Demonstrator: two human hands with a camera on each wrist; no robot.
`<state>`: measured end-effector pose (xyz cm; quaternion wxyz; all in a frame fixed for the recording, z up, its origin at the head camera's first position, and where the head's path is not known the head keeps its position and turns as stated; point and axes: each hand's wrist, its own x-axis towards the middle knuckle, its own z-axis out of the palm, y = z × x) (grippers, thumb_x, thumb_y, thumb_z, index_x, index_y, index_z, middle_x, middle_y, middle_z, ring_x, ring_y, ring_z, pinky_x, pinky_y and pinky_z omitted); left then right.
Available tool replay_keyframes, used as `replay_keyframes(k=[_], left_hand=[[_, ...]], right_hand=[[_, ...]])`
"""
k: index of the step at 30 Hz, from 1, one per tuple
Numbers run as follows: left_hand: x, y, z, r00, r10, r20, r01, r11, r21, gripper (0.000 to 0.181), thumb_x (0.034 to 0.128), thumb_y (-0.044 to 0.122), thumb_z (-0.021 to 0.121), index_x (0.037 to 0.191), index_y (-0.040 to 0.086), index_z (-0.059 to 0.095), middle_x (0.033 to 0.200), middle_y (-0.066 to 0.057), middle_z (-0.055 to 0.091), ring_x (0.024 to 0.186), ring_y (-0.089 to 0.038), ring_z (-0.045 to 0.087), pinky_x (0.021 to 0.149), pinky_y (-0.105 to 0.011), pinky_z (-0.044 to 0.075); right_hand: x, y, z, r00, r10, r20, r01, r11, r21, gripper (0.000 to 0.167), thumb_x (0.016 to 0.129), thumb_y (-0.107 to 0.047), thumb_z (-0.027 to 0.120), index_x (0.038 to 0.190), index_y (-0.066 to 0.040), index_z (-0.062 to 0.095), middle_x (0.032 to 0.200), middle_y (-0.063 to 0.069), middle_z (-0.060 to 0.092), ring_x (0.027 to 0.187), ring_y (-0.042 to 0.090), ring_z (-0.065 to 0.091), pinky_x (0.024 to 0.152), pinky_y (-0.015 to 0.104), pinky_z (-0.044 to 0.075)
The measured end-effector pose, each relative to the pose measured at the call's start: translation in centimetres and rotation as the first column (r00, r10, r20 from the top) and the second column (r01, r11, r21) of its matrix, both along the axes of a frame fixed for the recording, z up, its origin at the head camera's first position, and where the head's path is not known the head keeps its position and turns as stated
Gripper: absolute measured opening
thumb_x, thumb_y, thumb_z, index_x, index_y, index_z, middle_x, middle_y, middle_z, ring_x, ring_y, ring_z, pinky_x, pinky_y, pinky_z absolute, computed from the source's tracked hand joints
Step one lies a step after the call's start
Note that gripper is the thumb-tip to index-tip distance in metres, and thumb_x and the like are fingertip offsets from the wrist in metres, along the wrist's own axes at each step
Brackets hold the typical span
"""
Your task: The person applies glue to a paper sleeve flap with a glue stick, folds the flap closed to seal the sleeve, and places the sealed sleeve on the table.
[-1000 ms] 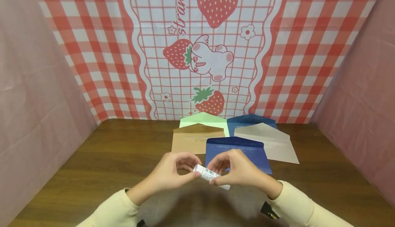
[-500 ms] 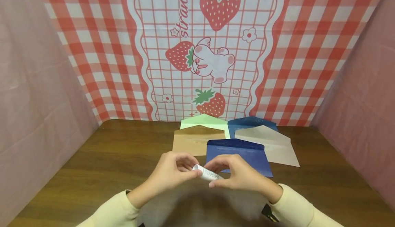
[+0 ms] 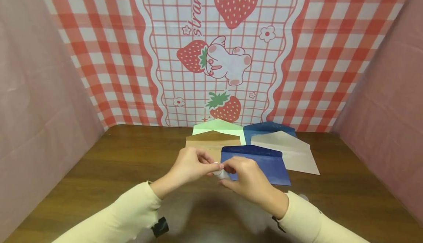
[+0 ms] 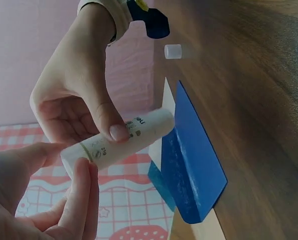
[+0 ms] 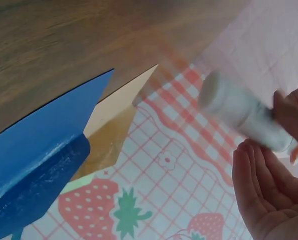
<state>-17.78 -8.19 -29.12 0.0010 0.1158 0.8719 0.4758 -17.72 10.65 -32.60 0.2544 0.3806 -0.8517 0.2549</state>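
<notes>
A white glue stick (image 3: 222,174) is held tilted between both hands above the table, in front of the dark blue envelope (image 3: 261,166). My left hand (image 3: 191,166) pinches one end of it between thumb and fingers. Partway along its printed tube, my right hand (image 3: 249,178) grips it, the thumb lying across the label in the left wrist view. The far end of the glue stick (image 4: 161,121) sticks out beyond the right thumb. In the right wrist view the tube is blurred. A small whitish cylinder (image 4: 173,51), like a cap, stands on the table near the right sleeve.
Several envelopes with raised flaps lie at the back: a light green one (image 3: 218,125), a brown one (image 3: 203,153), a teal one (image 3: 269,127) and a beige one (image 3: 300,156). A checked strawberry cloth (image 3: 228,63) hangs behind the wooden table (image 3: 132,155).
Both hands have moved slightly forward with the glue stick, and they now cover more of it. The small whitish cylinder now shows beside the right sleeve.
</notes>
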Motion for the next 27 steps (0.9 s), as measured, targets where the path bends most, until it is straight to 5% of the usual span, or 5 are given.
replay_keyframes(k=[6, 11, 17, 22, 27], left_hand=[[-1.7, 0.6, -0.7, 0.995, -0.087, 0.052, 0.075, 0.978, 0.195, 0.024, 0.0843, 0.024, 0.074, 0.090, 0.001, 0.073, 0.083, -0.014, 0.074, 0.068, -0.014, 0.071, 0.068, -0.030, 0.059], [-3.3, 1.0, -1.4, 0.994, -0.103, 0.039, 0.087, 0.950, 0.300, 0.024, 0.0883, 0.014, 0.068, 0.102, -0.005, 0.070, 0.094, -0.024, 0.072, 0.078, -0.026, 0.073, 0.073, -0.035, 0.061], [-6.9, 1.1, -2.7, 0.988, -0.077, -0.132, 0.071, 0.996, -0.045, 0.013, 0.0875, 0.013, 0.068, 0.094, 0.003, 0.074, 0.086, -0.012, 0.075, 0.072, -0.015, 0.068, 0.065, -0.023, 0.055], [-11.1, 1.5, -4.3, 0.942, -0.197, -0.273, 0.110, 0.946, -0.304, 0.012, 0.0897, 0.008, 0.065, 0.094, 0.001, 0.073, 0.089, -0.010, 0.074, 0.080, -0.018, 0.067, 0.072, -0.027, 0.055], [-13.4, 2.8, -5.1, 0.938, -0.273, -0.212, 0.145, 0.868, -0.474, 0.018, 0.0895, 0.005, 0.063, 0.105, -0.002, 0.070, 0.102, -0.014, 0.072, 0.095, -0.026, 0.067, 0.084, -0.036, 0.056]], right_hand=[[-1.1, 1.1, 0.3, 0.990, -0.036, 0.137, 0.044, 0.997, -0.061, 0.023, 0.069, -0.013, 0.085, 0.087, -0.007, 0.072, 0.079, 0.002, 0.072, 0.069, 0.007, 0.067, 0.063, 0.020, 0.057], [-2.2, 2.7, 0.7, 0.908, -0.054, 0.416, 0.123, 0.982, -0.141, 0.024, 0.077, -0.015, 0.080, 0.094, -0.002, 0.070, 0.085, 0.007, 0.073, 0.075, 0.011, 0.068, 0.068, 0.023, 0.059], [-3.6, 4.8, 0.9, 0.788, 0.014, 0.615, 0.186, 0.947, -0.260, 0.032, 0.083, -0.010, 0.074, 0.106, 0.010, 0.065, 0.099, 0.023, 0.071, 0.088, 0.023, 0.070, 0.076, 0.029, 0.060], [-4.4, 6.1, 0.6, 0.746, 0.056, 0.664, 0.223, 0.918, -0.328, 0.035, 0.086, -0.007, 0.069, 0.114, 0.012, 0.061, 0.108, 0.029, 0.068, 0.092, 0.015, 0.070, 0.077, 0.025, 0.058], [-4.7, 7.0, 0.3, 0.706, 0.098, 0.701, 0.266, 0.881, -0.391, 0.043, 0.088, -0.007, 0.066, 0.124, 0.014, 0.055, 0.107, 0.018, 0.070, 0.088, -0.003, 0.064, 0.080, 0.018, 0.054]])
